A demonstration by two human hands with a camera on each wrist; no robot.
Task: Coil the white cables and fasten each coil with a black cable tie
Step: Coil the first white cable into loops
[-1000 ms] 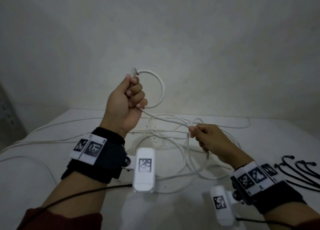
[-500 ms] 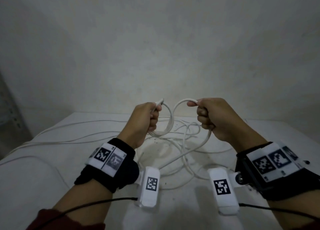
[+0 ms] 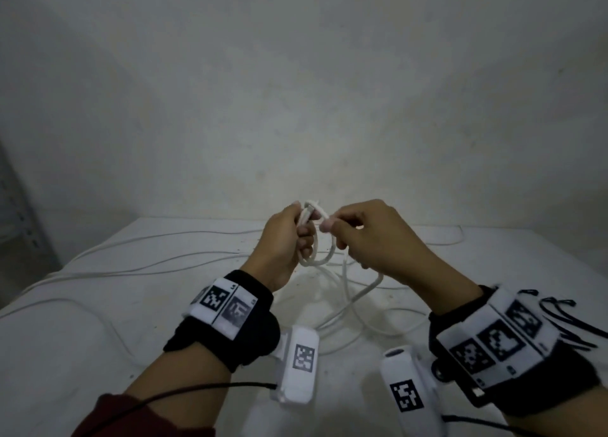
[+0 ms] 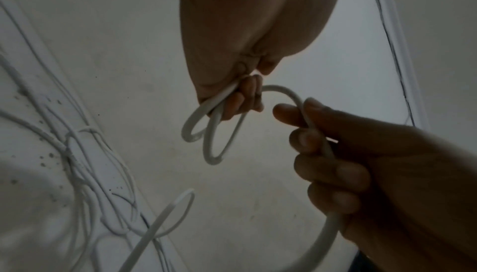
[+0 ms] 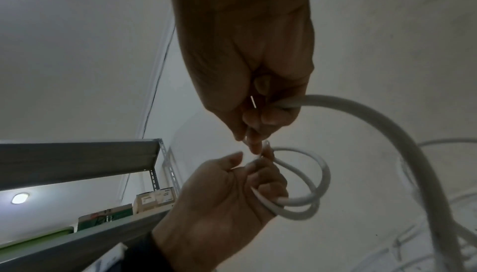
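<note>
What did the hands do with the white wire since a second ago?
The right hand came up from low beside the left hand, carrying another loop of cable to it. The left hand dropped lower, now holding two loops, not one. Both kept their grip; the black ties stayed on the table.

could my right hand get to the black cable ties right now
Probably not yet: the right hand grips the white cable it feeds to the left hand. The black cable ties lie uncovered on the table beside that wrist.
</note>
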